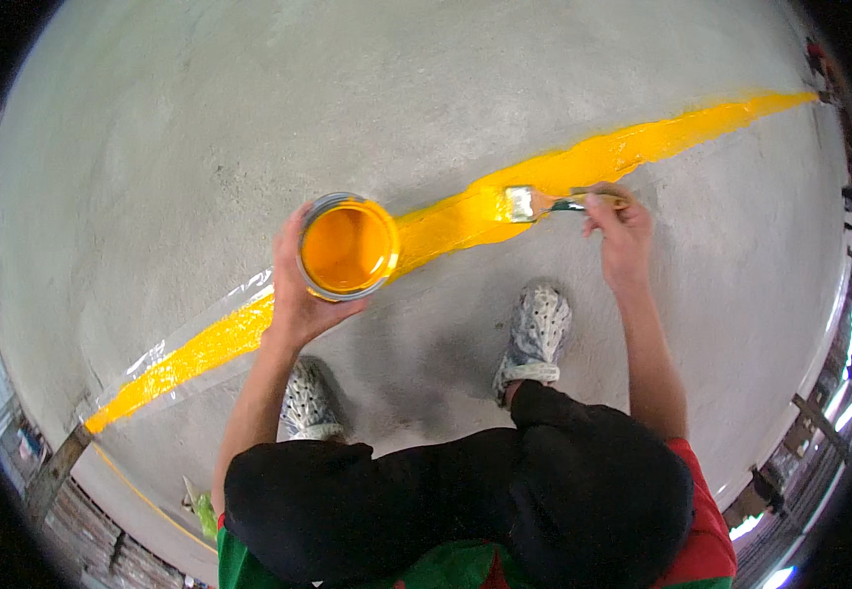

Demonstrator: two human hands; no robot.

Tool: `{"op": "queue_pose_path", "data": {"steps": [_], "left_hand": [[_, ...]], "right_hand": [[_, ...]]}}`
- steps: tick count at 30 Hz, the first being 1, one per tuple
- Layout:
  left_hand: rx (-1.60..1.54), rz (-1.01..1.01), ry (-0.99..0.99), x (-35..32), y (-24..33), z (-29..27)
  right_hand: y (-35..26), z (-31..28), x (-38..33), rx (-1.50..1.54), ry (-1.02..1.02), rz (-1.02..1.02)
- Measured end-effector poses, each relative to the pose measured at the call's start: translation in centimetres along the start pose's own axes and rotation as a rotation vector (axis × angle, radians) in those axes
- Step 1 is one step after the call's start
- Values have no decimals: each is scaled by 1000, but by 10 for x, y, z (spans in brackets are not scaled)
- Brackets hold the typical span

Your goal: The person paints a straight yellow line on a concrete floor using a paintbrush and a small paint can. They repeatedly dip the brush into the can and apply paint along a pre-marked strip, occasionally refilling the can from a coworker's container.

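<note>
A round paint can [347, 247] of orange-yellow paint is tilted so that its inside shows; my left hand [298, 294] is wrapped round its left and near side. Yellow paint coats the can's rim. In my right hand [624, 236] is a paintbrush [534, 203], gripped by its dark handle with the bristles pointing left. Those bristles meet the wide yellow painted stripe [603, 152], which crosses the grey floor from lower left to upper right. Part of the stripe is hidden behind the can.
Clear tape or film [151, 358] borders the stripe's left part. Grey-and-white clogs [536, 334] are on my feet, just below the stripe. A thin yellow line [151, 501] and a green item [202, 510] are at lower left. Dark beams [58, 471] stand at the floor's edge.
</note>
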State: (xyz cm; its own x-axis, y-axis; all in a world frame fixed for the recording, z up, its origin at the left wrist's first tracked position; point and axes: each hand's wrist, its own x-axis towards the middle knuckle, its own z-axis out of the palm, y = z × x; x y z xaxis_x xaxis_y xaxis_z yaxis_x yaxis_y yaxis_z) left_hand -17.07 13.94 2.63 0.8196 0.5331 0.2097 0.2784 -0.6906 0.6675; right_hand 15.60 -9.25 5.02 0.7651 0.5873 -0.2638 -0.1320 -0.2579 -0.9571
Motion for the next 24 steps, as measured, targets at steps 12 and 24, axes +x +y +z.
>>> {"op": "queue_pose_path", "data": {"steps": [12,24], "left_hand": [[92,-349,278,-9,96,-59],[111,-257,355,55,103,-25]], "right_hand": [[4,-72,46,-1234,60,-583],[48,6,13,-513,-72,-88]]}}
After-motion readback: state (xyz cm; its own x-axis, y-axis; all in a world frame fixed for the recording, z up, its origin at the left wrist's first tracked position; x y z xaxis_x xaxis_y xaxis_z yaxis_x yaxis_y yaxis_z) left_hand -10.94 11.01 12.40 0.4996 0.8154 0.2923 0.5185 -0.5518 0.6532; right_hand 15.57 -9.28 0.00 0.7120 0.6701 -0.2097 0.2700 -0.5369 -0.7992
